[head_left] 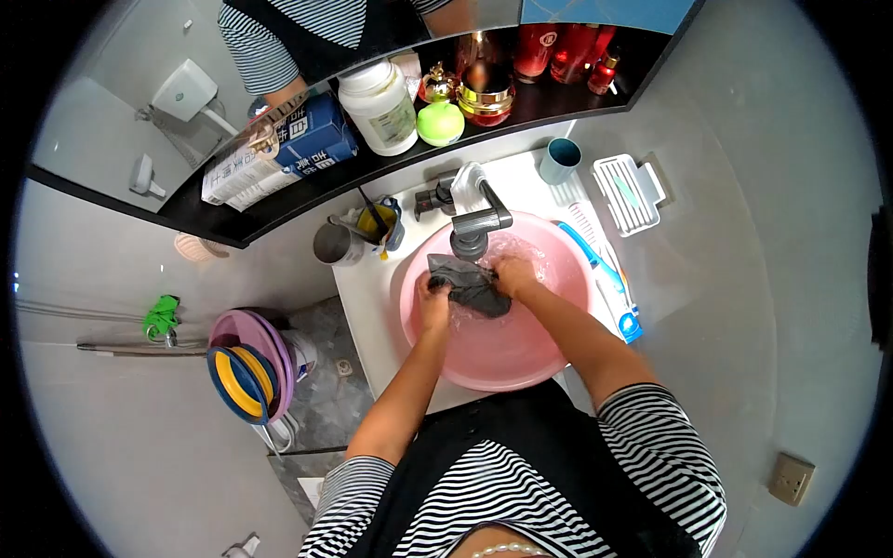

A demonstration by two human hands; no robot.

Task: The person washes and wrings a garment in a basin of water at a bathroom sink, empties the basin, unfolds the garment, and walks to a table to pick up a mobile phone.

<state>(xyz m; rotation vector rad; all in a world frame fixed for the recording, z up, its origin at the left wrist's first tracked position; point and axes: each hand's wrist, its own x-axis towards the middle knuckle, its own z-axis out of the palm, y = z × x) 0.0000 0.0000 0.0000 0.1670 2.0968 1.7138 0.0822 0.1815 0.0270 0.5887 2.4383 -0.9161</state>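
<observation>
A dark grey cloth is stretched between my two hands under the black faucet. My left hand grips its left end, and my right hand grips its right side. Both hands are over the pink basin, inside its rim. Water splashes around the cloth and near my right hand. What kind of cloth it is, I cannot tell.
The basin sits on a white sink counter. Left of it stand a grey cup and a container of brushes. Blue-handled brushes lie along its right. A black shelf with jars overhangs the back.
</observation>
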